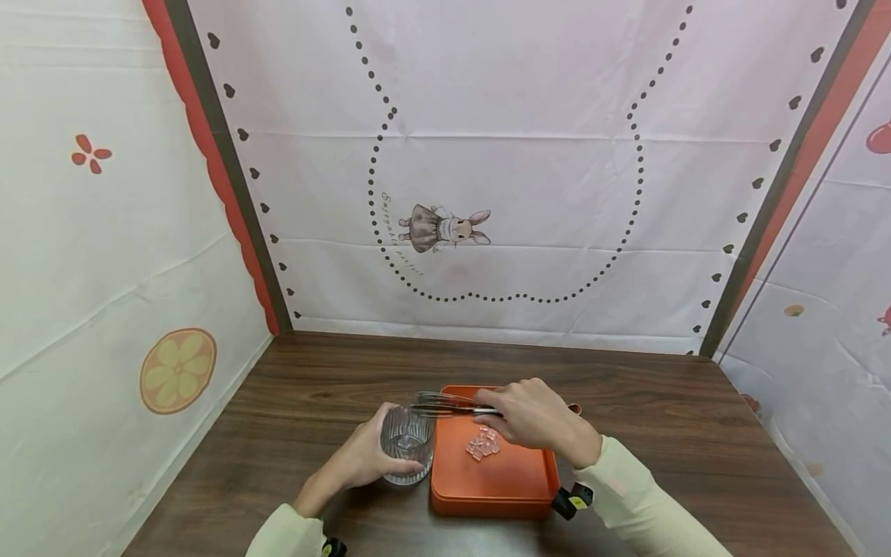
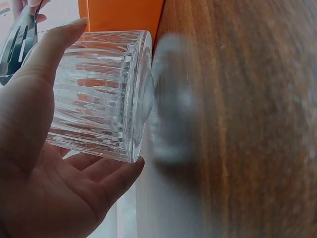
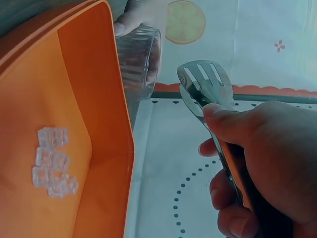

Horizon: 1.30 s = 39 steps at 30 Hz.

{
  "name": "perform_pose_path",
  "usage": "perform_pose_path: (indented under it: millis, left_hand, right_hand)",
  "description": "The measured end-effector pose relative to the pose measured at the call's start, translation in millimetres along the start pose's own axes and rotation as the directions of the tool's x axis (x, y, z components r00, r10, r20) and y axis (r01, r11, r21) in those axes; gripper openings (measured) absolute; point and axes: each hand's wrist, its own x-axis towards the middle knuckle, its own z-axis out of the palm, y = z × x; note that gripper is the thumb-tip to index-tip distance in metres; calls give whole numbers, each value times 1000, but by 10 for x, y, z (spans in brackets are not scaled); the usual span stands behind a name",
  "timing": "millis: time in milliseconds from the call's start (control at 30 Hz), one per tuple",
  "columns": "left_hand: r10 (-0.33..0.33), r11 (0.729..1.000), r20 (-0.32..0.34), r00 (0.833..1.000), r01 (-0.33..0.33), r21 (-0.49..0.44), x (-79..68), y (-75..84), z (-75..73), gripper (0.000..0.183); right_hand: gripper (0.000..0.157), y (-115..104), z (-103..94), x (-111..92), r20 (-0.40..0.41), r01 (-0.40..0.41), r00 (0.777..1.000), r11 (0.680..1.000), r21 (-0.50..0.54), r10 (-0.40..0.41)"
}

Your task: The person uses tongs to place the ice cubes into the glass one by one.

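My left hand point(image 1: 372, 452) grips a clear ribbed glass point(image 1: 408, 449), thumb on one side and fingers round the other. The glass stands upright beside the orange tray, its base point(image 2: 143, 99) at or just above the table. In my right hand point(image 1: 532, 414) are metal tongs point(image 3: 210, 91) with slotted heads, held over the far part of the tray. Their heads point left toward the glass rim, and in the right wrist view they lie close together. I cannot make out anything between them. Several clear cubes point(image 1: 483, 443) lie in a small cluster on the tray floor.
The orange tray point(image 1: 497, 507) has raised walls and stands on the dark wooden table point(image 1: 334, 371). Printed white cloth point(image 1: 515, 216) hangs behind the table and along both sides.
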Motion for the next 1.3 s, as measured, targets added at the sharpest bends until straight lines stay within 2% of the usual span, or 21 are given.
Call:
perform_pose_path:
  millis: [700,900,1133,1300]
  left_hand:
    - [-18,1000,-11,1000,18,3,-7,-6,1,98]
    - [-29,1000,-6,1000,29,10,-6,0,6,97]
    - [-25,1000,7,1000,25,3,5,0,-4,96]
    - [-25,1000,8,1000,25,-2,-3,9,-9,95]
  right_hand:
    - [23,188,54,-233,13,-63,998,996,-67,64]
    - [30,243,100,-286,55,-106,992,992,-66,109]
    - [30,282,164,-321,36,-99,994,988,-119,104]
    - [37,298,198,-334,67,-125,989,982,-139,135]
